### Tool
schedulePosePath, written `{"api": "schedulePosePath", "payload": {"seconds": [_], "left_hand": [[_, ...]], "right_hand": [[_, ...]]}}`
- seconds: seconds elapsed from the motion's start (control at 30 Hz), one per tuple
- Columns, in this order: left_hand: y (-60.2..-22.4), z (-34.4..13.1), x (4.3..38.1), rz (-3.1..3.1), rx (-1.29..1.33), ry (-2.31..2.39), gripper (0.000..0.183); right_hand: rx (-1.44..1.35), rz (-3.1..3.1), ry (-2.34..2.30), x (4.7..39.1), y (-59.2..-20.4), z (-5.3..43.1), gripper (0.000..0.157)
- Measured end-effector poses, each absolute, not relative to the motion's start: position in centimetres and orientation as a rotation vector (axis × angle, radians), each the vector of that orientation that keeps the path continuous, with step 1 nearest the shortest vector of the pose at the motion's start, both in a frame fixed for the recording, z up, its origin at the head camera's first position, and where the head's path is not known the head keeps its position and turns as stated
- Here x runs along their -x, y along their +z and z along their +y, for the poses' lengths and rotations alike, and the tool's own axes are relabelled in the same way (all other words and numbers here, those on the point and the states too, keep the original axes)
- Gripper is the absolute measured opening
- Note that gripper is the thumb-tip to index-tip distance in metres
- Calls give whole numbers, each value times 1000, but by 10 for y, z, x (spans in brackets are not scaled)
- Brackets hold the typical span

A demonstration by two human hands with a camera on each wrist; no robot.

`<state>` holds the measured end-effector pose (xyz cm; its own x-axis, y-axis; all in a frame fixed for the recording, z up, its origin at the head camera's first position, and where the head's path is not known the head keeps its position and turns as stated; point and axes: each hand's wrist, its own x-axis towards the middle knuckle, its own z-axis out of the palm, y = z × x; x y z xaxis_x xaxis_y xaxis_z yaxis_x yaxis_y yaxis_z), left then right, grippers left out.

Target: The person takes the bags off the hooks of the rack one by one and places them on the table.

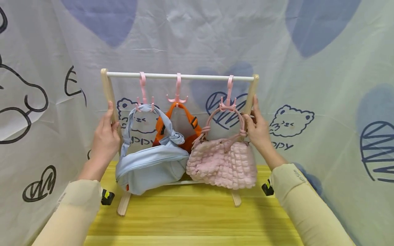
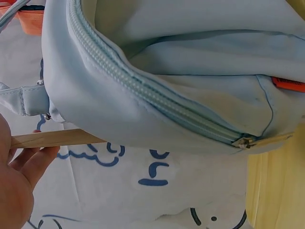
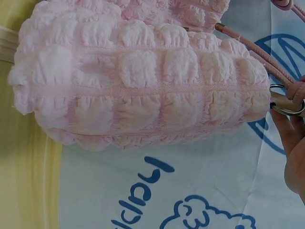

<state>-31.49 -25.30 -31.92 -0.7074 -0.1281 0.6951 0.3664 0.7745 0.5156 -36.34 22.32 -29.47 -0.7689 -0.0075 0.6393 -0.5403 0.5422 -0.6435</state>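
A small wooden rack with a white rod (image 1: pixel 203 77) stands upright before me. My left hand (image 1: pixel 106 136) grips its left post (image 1: pixel 108 87), and my right hand (image 1: pixel 260 131) holds the right post (image 1: pixel 251 91) beside the pink bag's handle. From a pink hook (image 1: pixel 143 87) hangs a light blue handbag (image 1: pixel 154 171), tilted, its zipper (image 2: pixel 143 90) facing the left wrist camera. An orange bag (image 1: pixel 183 108) hangs in the middle, mostly hidden behind the others. At the right, a puffy pink handbag (image 1: pixel 221 164) hangs by its knotted handle. In the right wrist view, its metal ring (image 3: pixel 286 110) lies close to the fingers.
The rack's wooden feet (image 1: pixel 124 204) rest on a yellow wood-grain table (image 1: pixel 184 218). A pale cloth (image 1: pixel 197 41) printed with hearts and bears hangs behind and along both sides. Small black devices (image 1: pixel 107 197) are worn at both wrists.
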Motion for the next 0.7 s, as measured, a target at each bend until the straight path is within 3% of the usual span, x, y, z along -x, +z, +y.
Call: {"api": "schedulePosePath", "payload": {"seconds": [0.7], "left_hand": [[-318, -256, 319, -2193, 209, -876, 74]], "right_hand": [[-431, -2192, 1184, 363, -295, 221, 72]]}}
